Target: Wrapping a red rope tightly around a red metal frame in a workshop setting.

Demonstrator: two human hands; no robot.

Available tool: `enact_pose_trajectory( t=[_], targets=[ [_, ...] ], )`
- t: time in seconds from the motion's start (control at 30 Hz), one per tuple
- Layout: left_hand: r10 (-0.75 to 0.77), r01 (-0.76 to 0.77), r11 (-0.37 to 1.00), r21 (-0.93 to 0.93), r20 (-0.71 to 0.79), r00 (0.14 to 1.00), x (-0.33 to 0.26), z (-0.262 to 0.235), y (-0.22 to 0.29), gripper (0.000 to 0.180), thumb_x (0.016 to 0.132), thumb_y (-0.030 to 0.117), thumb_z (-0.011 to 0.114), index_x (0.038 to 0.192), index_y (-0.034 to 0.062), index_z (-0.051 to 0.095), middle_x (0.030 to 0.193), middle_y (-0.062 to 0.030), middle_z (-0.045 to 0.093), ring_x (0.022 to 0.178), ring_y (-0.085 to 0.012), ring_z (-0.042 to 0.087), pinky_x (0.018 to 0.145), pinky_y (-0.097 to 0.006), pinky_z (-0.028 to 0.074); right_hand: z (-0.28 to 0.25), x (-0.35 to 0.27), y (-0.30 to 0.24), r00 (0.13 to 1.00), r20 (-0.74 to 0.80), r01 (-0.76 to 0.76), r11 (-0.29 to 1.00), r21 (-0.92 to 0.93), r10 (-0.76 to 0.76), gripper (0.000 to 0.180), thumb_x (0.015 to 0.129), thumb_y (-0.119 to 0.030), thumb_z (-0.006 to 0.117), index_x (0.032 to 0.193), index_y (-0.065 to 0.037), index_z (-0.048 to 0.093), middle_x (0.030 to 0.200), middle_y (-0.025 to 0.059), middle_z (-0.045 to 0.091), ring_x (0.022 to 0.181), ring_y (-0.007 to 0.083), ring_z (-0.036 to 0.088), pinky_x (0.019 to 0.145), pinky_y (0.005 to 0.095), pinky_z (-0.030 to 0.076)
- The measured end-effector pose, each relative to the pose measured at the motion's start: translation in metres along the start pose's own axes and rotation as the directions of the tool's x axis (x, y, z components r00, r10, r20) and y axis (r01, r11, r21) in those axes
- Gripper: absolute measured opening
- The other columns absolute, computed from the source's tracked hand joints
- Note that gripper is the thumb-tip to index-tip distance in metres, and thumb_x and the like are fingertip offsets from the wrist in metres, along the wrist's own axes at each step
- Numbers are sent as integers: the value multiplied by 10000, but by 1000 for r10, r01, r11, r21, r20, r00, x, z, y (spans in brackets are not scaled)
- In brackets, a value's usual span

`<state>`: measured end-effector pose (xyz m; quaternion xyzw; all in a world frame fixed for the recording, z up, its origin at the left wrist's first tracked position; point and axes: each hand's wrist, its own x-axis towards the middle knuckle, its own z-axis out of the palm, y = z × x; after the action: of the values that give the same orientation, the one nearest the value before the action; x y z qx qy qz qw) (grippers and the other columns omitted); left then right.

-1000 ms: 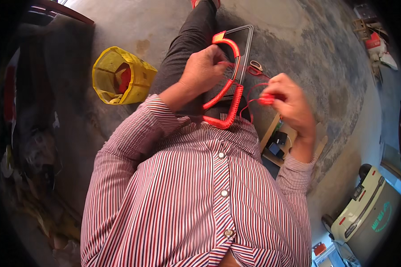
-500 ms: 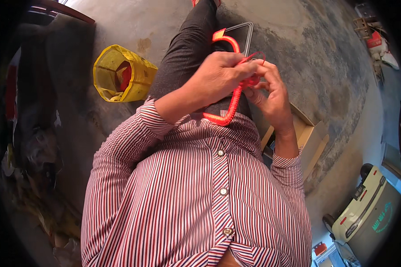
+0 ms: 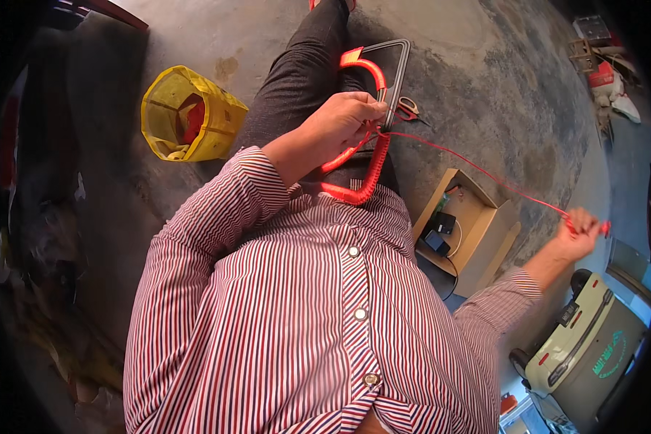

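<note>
The left hand grips the red-wrapped, bent grey metal-rod frame, and the right hand, well apart, clasps the thin red cord running from just beside the left grip.

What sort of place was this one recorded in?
Probably a garage or home workshop: a stained, bare concrete floor, what looks like a small parked vehicle at lower right, and scissors lying on the floor.
</note>
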<state>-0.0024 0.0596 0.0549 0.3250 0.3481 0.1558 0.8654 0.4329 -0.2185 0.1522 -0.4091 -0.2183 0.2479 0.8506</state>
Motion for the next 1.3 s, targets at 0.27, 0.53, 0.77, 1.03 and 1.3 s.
enact_pose_trajectory(
  t=[0.27,0.53,0.77,1.03,1.3],
  targets=[
    [64,-60,979,194,-13,998,-4,10,2,173,912,169,611,800,50,555,688,5,520,466,-27,358,411,-181,258,180,-145,250,710,185,-512,679,-526,679,286,965,-284,522,1071,-34,610,641,-80,410,514,30,338,441,209,271],
    [172,-119,920,374,-113,979,13,-13,-28,113,896,163,606,873,56,579,763,5,563,596,-76,491,560,-223,410,148,-44,163,917,90,-389,921,-13,389,281,997,-221,446,735,-119,454,582,-51,286,466,67,262,395,236,218],
    [51,-24,977,211,-126,991,22,-6,-36,60,813,55,533,866,31,551,761,-63,550,657,-157,526,666,-256,434,89,-48,60,954,229,-193,981,-32,195,282,1013,-194,410,774,-58,474,560,-23,308,451,71,254,398,220,215],
    [-104,104,993,54,-19,994,28,-10,-42,102,713,-24,515,771,56,492,680,-42,489,589,-150,460,559,-251,359,17,-85,34,980,65,-179,979,-98,186,236,994,-188,466,778,-94,481,557,-41,309,445,50,245,391,225,192],
    [400,-282,733,619,-58,914,-5,-7,-28,159,816,151,662,935,46,671,952,-107,562,890,-220,571,868,-316,445,90,-122,159,802,-94,-597,790,-139,590,303,958,-294,501,854,-17,568,559,-49,332,448,47,286,391,219,201]
  ],
)
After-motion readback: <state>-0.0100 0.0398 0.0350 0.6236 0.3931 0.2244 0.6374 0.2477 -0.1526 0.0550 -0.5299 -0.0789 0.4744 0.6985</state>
